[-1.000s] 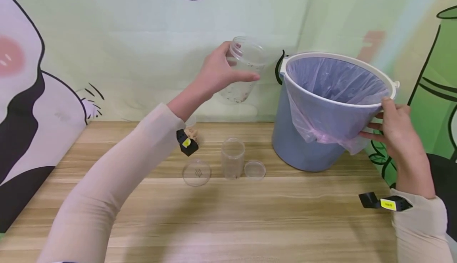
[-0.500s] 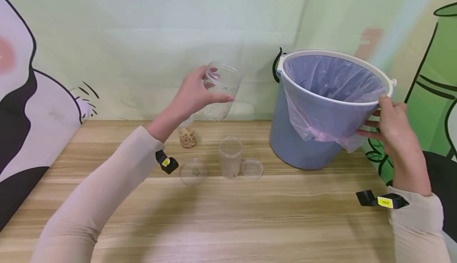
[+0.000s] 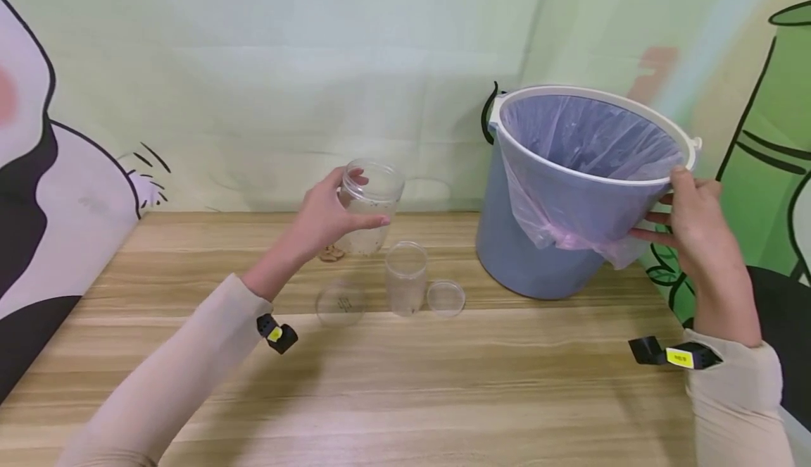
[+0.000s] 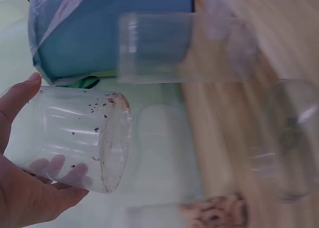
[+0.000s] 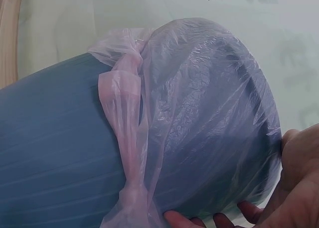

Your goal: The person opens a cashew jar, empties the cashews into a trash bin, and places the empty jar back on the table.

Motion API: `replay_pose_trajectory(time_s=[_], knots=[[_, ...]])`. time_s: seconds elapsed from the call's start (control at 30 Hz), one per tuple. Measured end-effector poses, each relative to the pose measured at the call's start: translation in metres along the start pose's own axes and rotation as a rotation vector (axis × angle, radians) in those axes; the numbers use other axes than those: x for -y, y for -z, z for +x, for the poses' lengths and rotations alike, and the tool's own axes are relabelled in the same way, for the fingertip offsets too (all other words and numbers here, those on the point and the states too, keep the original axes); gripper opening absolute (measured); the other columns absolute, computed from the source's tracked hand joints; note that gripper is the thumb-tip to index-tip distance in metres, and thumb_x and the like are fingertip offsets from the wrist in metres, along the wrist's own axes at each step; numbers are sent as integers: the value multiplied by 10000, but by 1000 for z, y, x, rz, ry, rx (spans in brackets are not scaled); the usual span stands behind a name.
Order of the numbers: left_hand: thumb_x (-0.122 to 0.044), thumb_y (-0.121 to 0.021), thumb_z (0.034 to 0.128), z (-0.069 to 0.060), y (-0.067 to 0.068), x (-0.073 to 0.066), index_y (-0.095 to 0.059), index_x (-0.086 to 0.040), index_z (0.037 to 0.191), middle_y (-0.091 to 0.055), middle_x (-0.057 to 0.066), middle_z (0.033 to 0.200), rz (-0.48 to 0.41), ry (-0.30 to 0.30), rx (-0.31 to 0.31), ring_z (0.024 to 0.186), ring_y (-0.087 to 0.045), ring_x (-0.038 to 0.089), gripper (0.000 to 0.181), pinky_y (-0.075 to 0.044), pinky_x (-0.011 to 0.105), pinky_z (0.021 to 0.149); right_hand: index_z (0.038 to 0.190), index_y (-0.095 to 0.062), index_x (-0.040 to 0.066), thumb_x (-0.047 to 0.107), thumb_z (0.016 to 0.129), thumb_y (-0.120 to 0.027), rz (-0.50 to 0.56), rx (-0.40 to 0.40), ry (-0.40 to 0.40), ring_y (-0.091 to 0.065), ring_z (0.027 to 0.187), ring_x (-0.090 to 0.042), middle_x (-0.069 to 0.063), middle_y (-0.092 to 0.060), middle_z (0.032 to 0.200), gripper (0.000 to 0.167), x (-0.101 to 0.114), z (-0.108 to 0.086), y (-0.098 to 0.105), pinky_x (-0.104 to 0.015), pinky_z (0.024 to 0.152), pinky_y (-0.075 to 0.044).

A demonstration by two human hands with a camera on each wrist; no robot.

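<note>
In the head view my left hand (image 3: 326,217) grips a wide clear jar (image 3: 370,203), slightly tilted, above the back of the table. Small dark bits cling inside this jar (image 4: 82,133) in the left wrist view. Behind and below it, brown pieces (image 3: 331,253) show, their container mostly hidden. A narrower clear jar (image 3: 406,284) stands open on the table between two clear lids, one larger (image 3: 341,303), one smaller (image 3: 446,299). My right hand (image 3: 700,234) holds the rim of a blue bucket (image 3: 538,256), thumb on the rim and fingers beneath.
A thin translucent bag (image 3: 545,220) lines the bucket and is knotted outside, pinkish at the knot. The wooden table (image 3: 405,396) meets a printed wall covering (image 3: 253,101) behind. Dark camera mounts sit at both wrists.
My left hand has moved down and left with the wide jar, from beside the bucket toward the table's back edge. My right hand keeps its hold on the bucket rim.
</note>
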State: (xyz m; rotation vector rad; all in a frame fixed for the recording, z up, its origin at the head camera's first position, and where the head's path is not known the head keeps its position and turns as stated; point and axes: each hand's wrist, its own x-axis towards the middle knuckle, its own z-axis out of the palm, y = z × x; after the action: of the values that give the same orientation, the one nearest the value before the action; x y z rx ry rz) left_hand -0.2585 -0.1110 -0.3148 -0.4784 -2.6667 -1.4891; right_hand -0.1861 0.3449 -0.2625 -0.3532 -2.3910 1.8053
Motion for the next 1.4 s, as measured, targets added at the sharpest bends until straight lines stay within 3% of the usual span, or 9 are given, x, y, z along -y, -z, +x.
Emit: replay_pose_trajectory(time_s=[0.23, 0.37, 0.57, 0.83, 1.03, 1.2, 1.3, 1.4], knots=[[-262, -944, 719, -21, -10, 33, -455, -6, 1431, -573, 148, 1411, -24, 24, 13, 1301, -530, 328, 901, -456, 494, 1052, 1402, 30, 24, 460, 1074, -218, -1, 2, 6, -652, 759, -60, -124, -362, 1190, 600, -1, 0, 0, -306, 715, -616], [-253, -954, 704, -32, -18, 52, -449, -8, 1421, -578, 150, 1395, -13, 67, 22, 1281, -528, 336, 911, -466, 507, 1038, 1396, 30, 23, 462, 1074, -218, 1, 7, 9, -653, 759, -55, -130, -358, 1198, 598, -1, 0, 1, -304, 719, -616], [-159, -945, 708, -39, -29, 70, -380, -18, 1468, -549, 222, 1403, -125, 114, 41, 1292, -525, 379, 957, -420, 513, 1094, 1388, 17, 38, 440, 1074, -208, -1, -11, -3, -660, 740, -64, -117, -367, 1180, 558, 1, -1, 3, -299, 715, -615], [-165, -938, 722, -38, -36, 78, -405, 13, 1466, -537, 217, 1429, -188, 152, 36, 1307, -516, 353, 932, -412, 487, 1109, 1415, 36, 11, 459, 1073, -198, -30, -12, 0, -644, 756, -44, -126, -364, 1198, 610, 1, -2, 2, -295, 727, -614], [-186, -944, 714, -49, -15, 78, -424, -16, 1454, -563, 181, 1388, -174, 116, 17, 1250, -553, 351, 920, -456, 504, 1048, 1410, 45, 11, 446, 1075, -204, -10, 9, 17, -648, 767, -61, -134, -361, 1198, 603, 0, 1, -2, -306, 719, -617], [-182, -940, 720, -62, -2, 75, -401, -29, 1474, -520, 215, 1422, -166, 112, 107, 1276, -532, 375, 939, -438, 542, 1068, 1396, 19, 22, 435, 1077, -201, -11, -4, 26, -650, 752, -72, -121, -365, 1170, 567, 2, 0, -1, -294, 700, -615], [-200, -943, 719, -67, -4, 80, -381, -42, 1496, -510, 209, 1442, -164, 136, 136, 1306, -510, 382, 971, -419, 561, 1082, 1397, 8, 19, 432, 1076, -194, -24, -8, 24, -646, 757, -72, -118, -369, 1169, 561, 2, -1, 0, -291, 703, -614], [-198, -945, 715, -67, -8, 88, -381, -49, 1502, -510, 196, 1448, -179, 139, 127, 1320, -498, 382, 980, -405, 561, 1097, 1405, 8, 15, 449, 1074, -198, -30, -6, 15, -640, 765, -75, -121, -362, 1169, 583, 0, -1, -2, -290, 703, -614]])
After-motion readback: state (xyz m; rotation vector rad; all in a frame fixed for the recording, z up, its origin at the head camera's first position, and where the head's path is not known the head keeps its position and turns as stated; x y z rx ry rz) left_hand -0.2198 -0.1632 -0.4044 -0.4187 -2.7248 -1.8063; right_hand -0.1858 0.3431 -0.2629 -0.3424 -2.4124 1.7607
